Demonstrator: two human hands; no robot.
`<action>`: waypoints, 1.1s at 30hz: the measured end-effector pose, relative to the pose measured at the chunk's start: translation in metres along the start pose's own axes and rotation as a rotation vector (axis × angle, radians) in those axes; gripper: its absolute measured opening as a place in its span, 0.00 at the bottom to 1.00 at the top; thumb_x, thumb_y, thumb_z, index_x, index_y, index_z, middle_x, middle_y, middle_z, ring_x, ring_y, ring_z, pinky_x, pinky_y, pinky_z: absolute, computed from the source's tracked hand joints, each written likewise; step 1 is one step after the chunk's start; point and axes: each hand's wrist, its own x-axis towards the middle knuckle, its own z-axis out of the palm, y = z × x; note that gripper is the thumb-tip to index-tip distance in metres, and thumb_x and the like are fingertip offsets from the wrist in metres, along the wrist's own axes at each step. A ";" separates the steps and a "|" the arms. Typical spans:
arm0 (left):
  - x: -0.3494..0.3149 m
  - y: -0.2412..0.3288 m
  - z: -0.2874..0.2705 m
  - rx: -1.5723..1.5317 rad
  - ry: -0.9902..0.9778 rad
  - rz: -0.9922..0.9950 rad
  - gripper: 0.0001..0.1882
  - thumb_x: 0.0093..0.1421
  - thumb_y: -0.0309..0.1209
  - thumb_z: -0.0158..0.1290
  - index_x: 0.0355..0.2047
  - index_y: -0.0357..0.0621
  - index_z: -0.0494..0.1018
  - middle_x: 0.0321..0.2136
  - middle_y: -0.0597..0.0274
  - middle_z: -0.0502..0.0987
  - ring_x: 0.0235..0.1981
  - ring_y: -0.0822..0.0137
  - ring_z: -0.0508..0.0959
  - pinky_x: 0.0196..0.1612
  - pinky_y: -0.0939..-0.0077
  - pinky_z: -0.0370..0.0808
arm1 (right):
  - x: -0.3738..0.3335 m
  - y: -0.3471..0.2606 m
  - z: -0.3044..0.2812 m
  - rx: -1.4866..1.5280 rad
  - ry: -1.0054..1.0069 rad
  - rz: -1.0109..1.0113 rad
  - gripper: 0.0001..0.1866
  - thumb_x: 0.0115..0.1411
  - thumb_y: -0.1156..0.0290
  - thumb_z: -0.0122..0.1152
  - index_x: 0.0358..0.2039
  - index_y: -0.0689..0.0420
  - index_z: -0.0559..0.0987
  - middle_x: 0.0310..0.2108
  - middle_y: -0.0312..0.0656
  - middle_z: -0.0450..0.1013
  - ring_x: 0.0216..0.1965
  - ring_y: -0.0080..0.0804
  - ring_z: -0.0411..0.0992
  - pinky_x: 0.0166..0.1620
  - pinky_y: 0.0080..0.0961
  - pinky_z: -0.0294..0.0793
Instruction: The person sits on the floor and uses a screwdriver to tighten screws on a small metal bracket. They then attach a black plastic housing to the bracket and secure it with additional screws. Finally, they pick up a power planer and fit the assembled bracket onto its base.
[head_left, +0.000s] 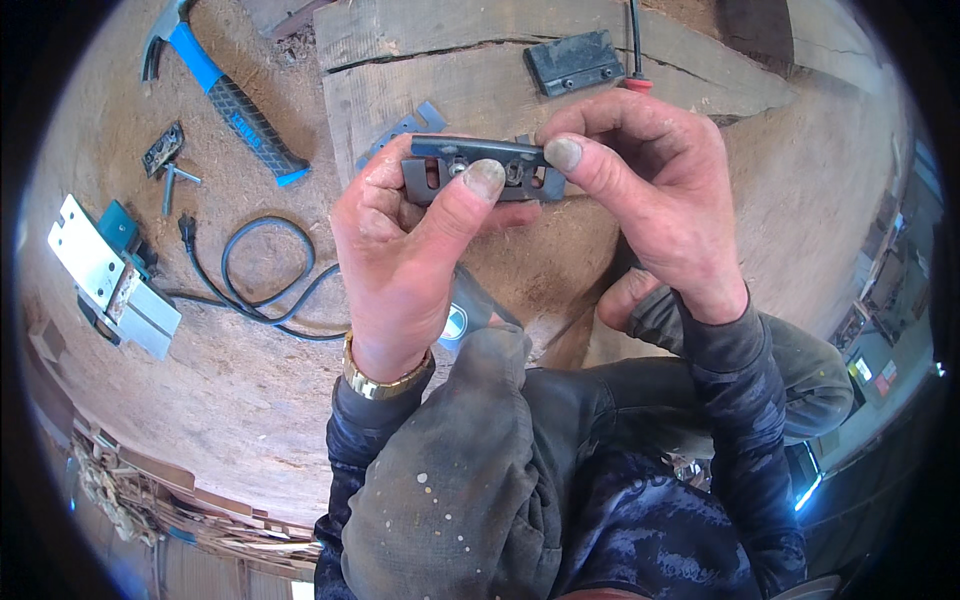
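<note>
A dark, slotted metal blade holder [480,150] with a long flat bar along its upper edge is held up before me in both hands. My left hand [405,225] grips its left part, thumb pressed on the face and fingers behind. At its right end, my right hand [660,180] pinches the corner between thumb and bent forefinger. Just behind the left fingers, a blue-grey slotted metal plate [428,117] lies on a cracked wooden board [430,60]. Farther back on that board rests a black metal block [573,63] with two bolts.
At left lies an upturned electric planer [105,265], its black cord [265,222] looping toward me. A blue-handled claw hammer [240,110] and a small T-handled wrench [170,188] lie farther back. A thin rod with a red end [637,84] stands beside the block. Wood strips [240,545] are piled lower left.
</note>
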 end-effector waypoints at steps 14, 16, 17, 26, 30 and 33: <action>0.002 -0.001 0.000 0.035 0.091 0.011 0.14 0.71 0.31 0.55 0.43 0.27 0.77 0.36 0.52 0.83 0.37 0.64 0.85 0.39 0.69 0.88 | -0.010 0.001 0.007 -0.154 0.160 -0.215 0.09 0.64 0.80 0.65 0.45 0.67 0.81 0.38 0.40 0.80 0.39 0.23 0.77 0.46 0.21 0.76; 0.002 -0.002 0.002 0.022 0.122 -0.005 0.14 0.71 0.31 0.55 0.42 0.27 0.77 0.36 0.52 0.83 0.36 0.64 0.85 0.38 0.69 0.88 | -0.014 -0.001 0.009 -0.177 0.133 -0.250 0.12 0.61 0.82 0.67 0.46 0.68 0.80 0.37 0.41 0.81 0.38 0.24 0.79 0.45 0.22 0.78; 0.003 -0.002 0.002 0.018 0.137 -0.016 0.14 0.71 0.31 0.55 0.42 0.27 0.77 0.36 0.52 0.83 0.36 0.64 0.85 0.38 0.70 0.88 | -0.014 0.000 0.011 -0.217 0.121 -0.264 0.12 0.59 0.82 0.68 0.44 0.65 0.81 0.36 0.41 0.81 0.37 0.26 0.80 0.43 0.22 0.79; 0.004 -0.004 0.000 -0.034 0.181 0.028 0.13 0.71 0.31 0.55 0.40 0.27 0.78 0.35 0.51 0.83 0.34 0.66 0.85 0.35 0.71 0.88 | -0.011 0.007 0.021 -0.460 0.125 -0.510 0.16 0.52 0.89 0.67 0.42 0.62 0.85 0.36 0.44 0.82 0.36 0.32 0.82 0.38 0.23 0.80; 0.006 -0.008 0.002 -0.009 0.171 0.087 0.13 0.71 0.30 0.55 0.38 0.27 0.78 0.33 0.53 0.83 0.33 0.67 0.84 0.35 0.71 0.88 | -0.012 0.006 0.026 -0.431 0.162 -0.449 0.16 0.52 0.88 0.67 0.41 0.61 0.84 0.37 0.44 0.82 0.36 0.32 0.81 0.38 0.23 0.79; 0.005 -0.010 0.003 0.001 0.175 0.097 0.13 0.70 0.30 0.55 0.36 0.27 0.78 0.31 0.55 0.82 0.32 0.69 0.84 0.34 0.72 0.88 | -0.009 0.006 0.025 -0.509 0.156 -0.540 0.15 0.53 0.88 0.67 0.41 0.61 0.83 0.37 0.43 0.81 0.36 0.32 0.81 0.38 0.24 0.79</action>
